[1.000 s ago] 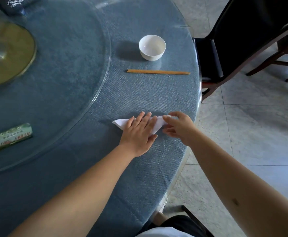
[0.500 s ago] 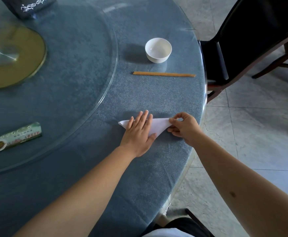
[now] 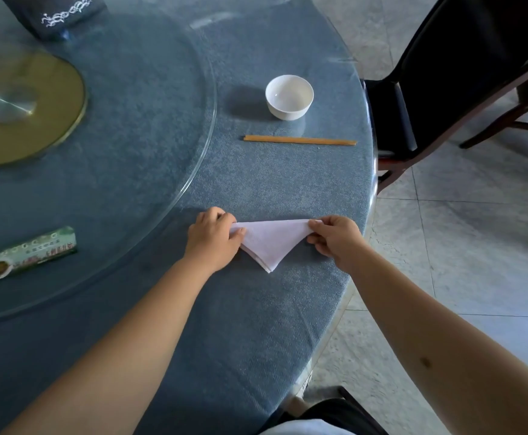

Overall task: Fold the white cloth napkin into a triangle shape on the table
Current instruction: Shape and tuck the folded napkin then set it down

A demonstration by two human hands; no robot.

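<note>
The white cloth napkin (image 3: 270, 243) lies folded as a triangle on the blue table (image 3: 256, 324), its long edge away from me and its point toward me. My left hand (image 3: 214, 238) pinches the napkin's left corner. My right hand (image 3: 334, 238) pinches the right corner between thumb and fingers. Both corners are partly hidden by my fingers.
A white bowl (image 3: 289, 97) and wooden chopsticks (image 3: 300, 140) lie beyond the napkin. A glass turntable (image 3: 149, 146) covers the table's left, carrying a green packet (image 3: 30, 252) and a dark box (image 3: 58, 12). A dark chair (image 3: 444, 80) stands right of the table edge.
My left hand slid off the napkin's middle to its left corner and closed on it. The whole triangle now shows. My right hand keeps its pinch on the right corner.
</note>
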